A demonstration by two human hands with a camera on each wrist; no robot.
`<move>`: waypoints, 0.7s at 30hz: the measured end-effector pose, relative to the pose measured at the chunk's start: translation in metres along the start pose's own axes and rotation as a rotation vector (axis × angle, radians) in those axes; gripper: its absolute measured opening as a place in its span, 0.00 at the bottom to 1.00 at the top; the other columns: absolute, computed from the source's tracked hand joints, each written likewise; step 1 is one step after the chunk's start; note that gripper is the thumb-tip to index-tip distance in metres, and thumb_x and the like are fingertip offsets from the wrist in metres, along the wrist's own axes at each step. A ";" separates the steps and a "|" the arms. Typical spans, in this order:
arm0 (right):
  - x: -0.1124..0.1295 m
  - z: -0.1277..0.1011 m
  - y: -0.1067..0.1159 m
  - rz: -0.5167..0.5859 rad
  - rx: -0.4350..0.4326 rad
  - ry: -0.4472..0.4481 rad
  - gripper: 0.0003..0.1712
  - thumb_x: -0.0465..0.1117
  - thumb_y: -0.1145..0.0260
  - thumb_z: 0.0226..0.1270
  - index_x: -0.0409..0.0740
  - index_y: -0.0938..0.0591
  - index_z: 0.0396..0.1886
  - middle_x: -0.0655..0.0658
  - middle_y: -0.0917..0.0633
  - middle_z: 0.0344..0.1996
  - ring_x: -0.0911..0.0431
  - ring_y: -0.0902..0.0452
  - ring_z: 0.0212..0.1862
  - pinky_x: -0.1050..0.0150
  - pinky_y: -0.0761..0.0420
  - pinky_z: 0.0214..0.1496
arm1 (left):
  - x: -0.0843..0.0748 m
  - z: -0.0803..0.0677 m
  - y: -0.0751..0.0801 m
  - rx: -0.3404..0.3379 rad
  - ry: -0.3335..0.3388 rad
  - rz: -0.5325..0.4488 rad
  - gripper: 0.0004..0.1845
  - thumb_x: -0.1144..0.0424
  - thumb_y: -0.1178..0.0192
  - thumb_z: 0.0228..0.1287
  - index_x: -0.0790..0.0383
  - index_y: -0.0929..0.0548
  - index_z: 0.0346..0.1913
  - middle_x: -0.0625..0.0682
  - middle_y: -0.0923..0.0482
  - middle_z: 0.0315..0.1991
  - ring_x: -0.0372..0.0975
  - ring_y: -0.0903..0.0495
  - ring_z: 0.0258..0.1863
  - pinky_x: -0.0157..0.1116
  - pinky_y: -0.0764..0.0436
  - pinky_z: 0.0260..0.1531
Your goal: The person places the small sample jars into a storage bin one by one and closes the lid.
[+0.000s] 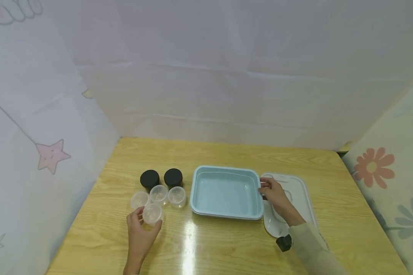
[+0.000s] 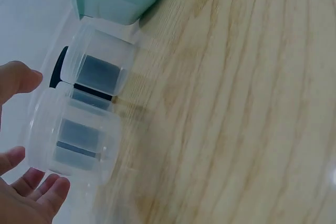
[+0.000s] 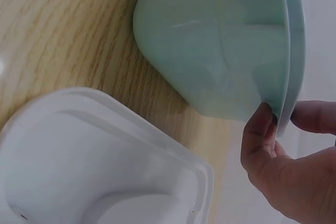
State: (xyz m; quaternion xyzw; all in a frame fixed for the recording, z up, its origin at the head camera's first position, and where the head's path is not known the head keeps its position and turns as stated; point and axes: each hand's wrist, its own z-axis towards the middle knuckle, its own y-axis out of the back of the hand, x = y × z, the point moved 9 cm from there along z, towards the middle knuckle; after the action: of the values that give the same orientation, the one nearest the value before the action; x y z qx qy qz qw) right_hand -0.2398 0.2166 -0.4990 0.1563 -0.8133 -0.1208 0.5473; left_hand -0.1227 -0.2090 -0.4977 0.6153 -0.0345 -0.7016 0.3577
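Note:
My left hand (image 1: 140, 233) is spread around a clear round plastic container (image 1: 153, 214). In the left wrist view its fingertips (image 2: 55, 192) are close by the container's lower side, while the thumb stands apart from it. Three more clear containers, one of them a clear container (image 1: 177, 196) nearest the basin, stand just behind. With my right hand (image 1: 275, 196) I pinch the right rim of a light blue rectangular basin (image 1: 227, 216), thumb on one side and fingers under the edge. The basin's rim shows a double edge.
Two black-topped round containers, such as the black lid (image 1: 173, 177), stand behind the clear ones. A white moulded lid or tray (image 1: 297, 187) lies right of the basin, under my right forearm. Printed cloth (image 1: 227, 95) hangs around the wooden table (image 1: 223, 252).

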 end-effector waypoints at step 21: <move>0.000 0.000 0.001 0.013 -0.013 -0.022 0.29 0.31 0.47 0.68 0.30 0.39 0.67 0.30 0.29 0.55 0.46 0.27 0.53 0.55 0.19 0.49 | 0.008 0.005 -0.008 0.020 -0.006 0.025 0.37 0.71 0.26 0.41 0.74 0.31 0.57 0.63 0.28 0.46 0.40 0.29 0.41 0.23 0.29 0.36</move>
State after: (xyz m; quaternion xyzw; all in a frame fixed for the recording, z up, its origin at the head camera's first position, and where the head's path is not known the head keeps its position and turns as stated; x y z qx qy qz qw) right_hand -0.2399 0.2175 -0.4990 0.1461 -0.8196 -0.1240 0.5400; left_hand -0.1309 -0.2097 -0.5068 0.6163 -0.0503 -0.6984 0.3603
